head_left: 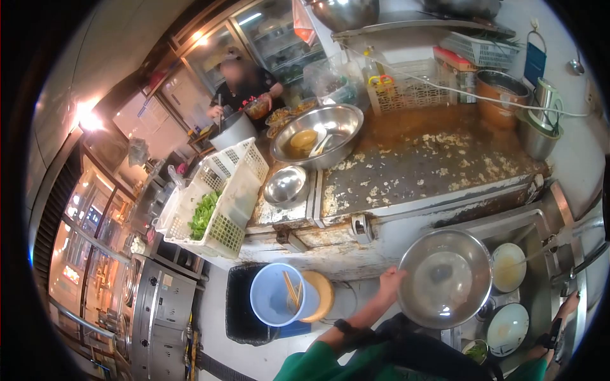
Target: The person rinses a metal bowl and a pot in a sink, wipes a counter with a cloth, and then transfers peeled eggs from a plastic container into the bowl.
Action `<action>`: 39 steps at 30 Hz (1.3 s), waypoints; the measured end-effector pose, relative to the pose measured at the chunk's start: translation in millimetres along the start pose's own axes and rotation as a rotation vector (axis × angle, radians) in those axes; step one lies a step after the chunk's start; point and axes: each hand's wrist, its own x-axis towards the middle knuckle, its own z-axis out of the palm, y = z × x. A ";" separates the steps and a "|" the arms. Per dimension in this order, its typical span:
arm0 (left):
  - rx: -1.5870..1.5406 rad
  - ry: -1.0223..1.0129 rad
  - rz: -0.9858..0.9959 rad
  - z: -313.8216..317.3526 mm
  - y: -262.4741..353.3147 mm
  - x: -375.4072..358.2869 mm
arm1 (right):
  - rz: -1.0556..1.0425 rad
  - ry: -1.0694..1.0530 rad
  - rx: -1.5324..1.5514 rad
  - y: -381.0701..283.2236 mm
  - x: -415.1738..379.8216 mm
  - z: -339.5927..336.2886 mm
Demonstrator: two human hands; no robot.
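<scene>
Your left hand [392, 284] is grasping the rim of a wide, round stainless-steel bowl [412, 282] at its left side. As for your right hand [567, 305], it is at the far right beside the sink's edge, small and partly shadowed, so I cannot tell whether it grips anything. The bowl is in front of you, over the left part of a grey metal sink [539, 289]. Just right of it, inside the sink, you have two round white dishes, one farther [509, 268] and one nearer [507, 329]. A metal tap [577, 231] reaches in from the right.

To the bowl's left, a light-blue plastic bucket [262, 298] holds thin wooden sticks [292, 291]. Beyond stands a stained, rust-edged worktop [413, 168], with a large, shallow steel basin [349, 130] on its left part. Farther left, a white plastic crate [244, 184] holds green leaves [204, 214]. At the far left, a co-worker in a dark top [251, 82] holds a bowl of food [257, 108].
</scene>
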 end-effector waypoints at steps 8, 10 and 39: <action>0.010 0.011 -0.021 -7.5 -3.6 5.4 | -0.030 0.005 0.010 4.4 11.7 7.4; -0.011 0.017 -0.007 -8.9 -2.7 3.8 | -0.050 -0.011 0.013 0.1 16.8 13.3; 0.133 -0.121 -0.042 39.3 37.0 -17.4 | 0.148 -0.887 0.828 -269.7 -305.0 -32.6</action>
